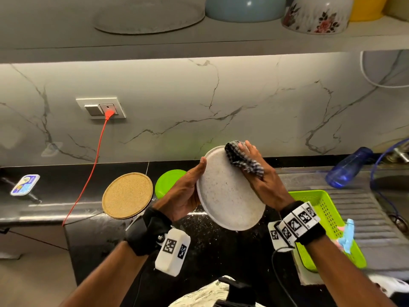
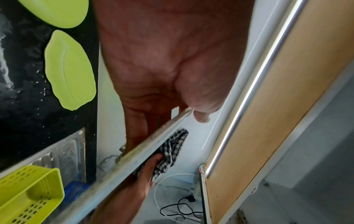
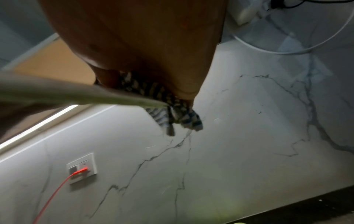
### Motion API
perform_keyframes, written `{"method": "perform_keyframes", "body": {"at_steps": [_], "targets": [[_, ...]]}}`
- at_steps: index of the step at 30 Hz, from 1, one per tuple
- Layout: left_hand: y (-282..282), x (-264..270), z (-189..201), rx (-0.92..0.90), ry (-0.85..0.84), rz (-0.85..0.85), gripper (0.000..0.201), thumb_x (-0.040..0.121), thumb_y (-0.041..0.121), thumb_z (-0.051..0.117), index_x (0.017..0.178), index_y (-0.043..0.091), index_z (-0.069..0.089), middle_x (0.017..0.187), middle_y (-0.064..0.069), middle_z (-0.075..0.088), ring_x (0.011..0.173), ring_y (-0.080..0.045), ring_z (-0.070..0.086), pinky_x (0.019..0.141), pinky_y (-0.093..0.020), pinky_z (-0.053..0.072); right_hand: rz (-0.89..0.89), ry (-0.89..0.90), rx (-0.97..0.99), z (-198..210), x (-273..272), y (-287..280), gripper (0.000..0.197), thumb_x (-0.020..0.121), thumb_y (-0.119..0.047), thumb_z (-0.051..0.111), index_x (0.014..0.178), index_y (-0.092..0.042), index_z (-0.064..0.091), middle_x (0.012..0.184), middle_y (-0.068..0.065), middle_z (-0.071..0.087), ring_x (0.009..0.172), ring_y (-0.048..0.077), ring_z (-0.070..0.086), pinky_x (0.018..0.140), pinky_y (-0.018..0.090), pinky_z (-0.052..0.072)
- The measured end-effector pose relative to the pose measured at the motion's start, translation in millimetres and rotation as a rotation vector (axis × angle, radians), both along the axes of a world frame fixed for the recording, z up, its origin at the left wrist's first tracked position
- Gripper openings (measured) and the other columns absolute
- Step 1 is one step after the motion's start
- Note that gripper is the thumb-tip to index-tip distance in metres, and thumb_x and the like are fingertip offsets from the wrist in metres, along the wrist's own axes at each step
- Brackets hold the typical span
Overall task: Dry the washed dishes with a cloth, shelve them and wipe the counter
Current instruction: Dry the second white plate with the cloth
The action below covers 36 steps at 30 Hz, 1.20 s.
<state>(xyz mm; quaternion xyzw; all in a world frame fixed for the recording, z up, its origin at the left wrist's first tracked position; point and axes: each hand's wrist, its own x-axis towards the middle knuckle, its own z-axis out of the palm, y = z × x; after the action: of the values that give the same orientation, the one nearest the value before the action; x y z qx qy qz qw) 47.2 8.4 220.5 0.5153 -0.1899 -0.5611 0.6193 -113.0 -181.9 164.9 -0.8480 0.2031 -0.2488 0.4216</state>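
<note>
A glossy black stone counter [image 1: 55,191] carries a round cork mat [image 1: 127,195] and, just beside it to the right, a round lime-green plastic lid [image 1: 164,181]; a small blue-and-white foil-topped tub [image 1: 25,184] sits well apart at the far left. On the ribbed steel drainboard [image 1: 363,209] at the right stand a lime-green perforated plastic basket [image 1: 327,209] and a tilted translucent blue plastic bottle [image 1: 347,168]. Above, a grey shelf [image 1: 66,38] holds an upturned grey oval dish [image 1: 148,15], a pale blue bowl [image 1: 244,8] and a white floral bowl [image 1: 316,15].

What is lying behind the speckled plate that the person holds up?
Behind the speckled plate a green lid lies on the black counter. The plate and left hand cover its right part; anything more there is hidden.
</note>
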Motion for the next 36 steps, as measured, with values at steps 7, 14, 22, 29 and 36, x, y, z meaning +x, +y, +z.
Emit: {"method": "perform_keyframes", "body": {"at_steps": [7, 14, 22, 29, 36], "targets": [[-6.9, 5.4, -6.4, 0.024, 0.155, 0.018, 0.073, 0.100, 0.060, 0.035, 0.147, 0.007, 0.049, 0.136, -0.019, 0.063, 0.117, -0.030, 0.066, 0.101, -0.048, 0.053, 0.181, 0.058, -0.164, 1.8, 9.8, 67.5, 0.067, 0.100, -0.040, 0.041, 0.162, -0.035, 0.019, 0.172, -0.010, -0.001, 0.159, 0.013, -0.007, 0.126, 0.062, -0.001], [-7.7, 22.8, 4.7, -0.004, 0.334, -0.028, 0.079, 0.098, 0.068, 0.038, 0.142, 0.004, 0.053, 0.140, -0.029, 0.057, 0.129, -0.042, 0.057, 0.102, -0.054, 0.052, 0.360, 0.100, -0.443, 1.6, 1.3, 104.2, 0.067, 0.101, -0.029, 0.053, 0.162, -0.029, 0.027, 0.173, -0.003, 0.003, 0.160, 0.022, -0.003, 0.127, 0.057, 0.001], [-8.4, 29.7, -2.0, -0.044, 0.122, 0.196, 0.055, 0.105, 0.051, 0.038, 0.145, 0.015, 0.052, 0.134, -0.011, 0.067, 0.116, -0.023, 0.069, 0.086, -0.039, 0.061, 0.097, 0.053, -0.252, -20.7, -29.9, 40.3, 0.056, 0.106, -0.026, 0.043, 0.161, -0.022, 0.029, 0.171, -0.007, 0.013, 0.159, 0.017, 0.009, 0.125, 0.063, 0.013], [-13.8, 16.8, -3.7, -0.085, 0.110, 0.184, 0.050, 0.106, 0.052, 0.035, 0.136, 0.019, 0.058, 0.132, -0.014, 0.068, 0.113, -0.027, 0.070, 0.085, -0.042, 0.061, 0.162, 0.057, -0.377, -14.5, -14.3, 94.5, 0.059, 0.105, -0.034, 0.036, 0.162, -0.021, 0.025, 0.173, 0.001, 0.004, 0.160, 0.026, 0.000, 0.128, 0.057, 0.000], [-12.1, 25.0, -1.8, -0.104, 0.093, 0.228, 0.053, 0.105, 0.051, 0.039, 0.145, 0.018, 0.051, 0.138, -0.011, 0.065, 0.124, -0.027, 0.064, 0.097, -0.045, 0.057, 0.104, -0.003, -0.232, -27.0, -39.5, 69.7, 0.056, 0.106, -0.030, 0.040, 0.160, -0.018, 0.033, 0.172, -0.003, 0.014, 0.159, 0.022, 0.011, 0.127, 0.060, 0.007]]}}
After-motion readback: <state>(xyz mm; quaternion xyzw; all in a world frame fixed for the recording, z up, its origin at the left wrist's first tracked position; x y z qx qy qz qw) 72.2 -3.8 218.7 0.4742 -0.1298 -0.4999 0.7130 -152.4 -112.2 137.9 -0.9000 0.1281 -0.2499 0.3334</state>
